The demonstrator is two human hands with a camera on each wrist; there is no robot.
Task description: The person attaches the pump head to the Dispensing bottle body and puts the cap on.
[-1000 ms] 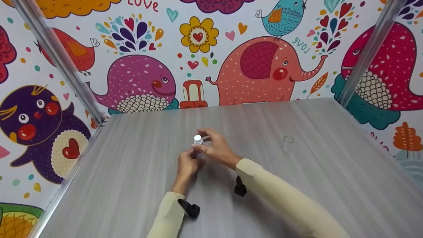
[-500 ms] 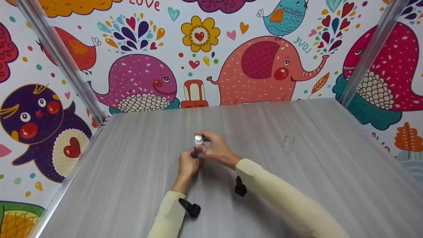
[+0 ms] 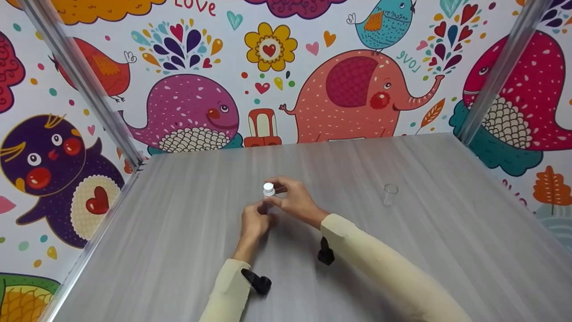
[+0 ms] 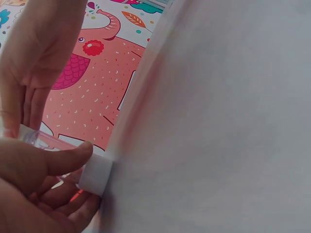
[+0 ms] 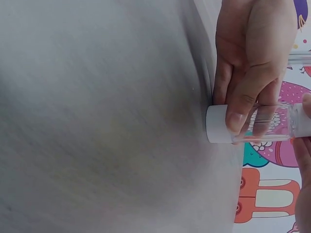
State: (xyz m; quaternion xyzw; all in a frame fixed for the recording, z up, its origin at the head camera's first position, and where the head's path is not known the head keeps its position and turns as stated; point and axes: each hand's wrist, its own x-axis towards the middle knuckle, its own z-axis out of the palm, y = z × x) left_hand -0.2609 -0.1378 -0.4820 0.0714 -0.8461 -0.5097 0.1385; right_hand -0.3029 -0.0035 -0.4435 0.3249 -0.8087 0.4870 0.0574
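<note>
A small clear bottle [image 5: 269, 121] with a white base [image 5: 217, 124] and a white top [image 3: 268, 188] stands upright on the table between the two hands. My left hand [image 3: 254, 222] grips it low down, its thumb pressing on the white base in the right wrist view. Higher up, my right hand [image 3: 296, 201] pinches the bottle around its white top, thumb on one side and fingers on the other. At the right edge of the right wrist view only the tips of those fingers [image 5: 302, 153] show. Much of the bottle is hidden by the hands in the head view.
A clear cup-like cylinder [image 3: 389, 195] stands apart on the grey table [image 3: 187, 250], to the right of the hands. Behind and at the sides rise walls printed with cartoon animals, with metal posts [image 3: 505, 71] at the corners.
My right fingers close in around the white top, then loosen a little and shift. The left hand and bottle stay nearly in place, and the clear cylinder has not moved.
</note>
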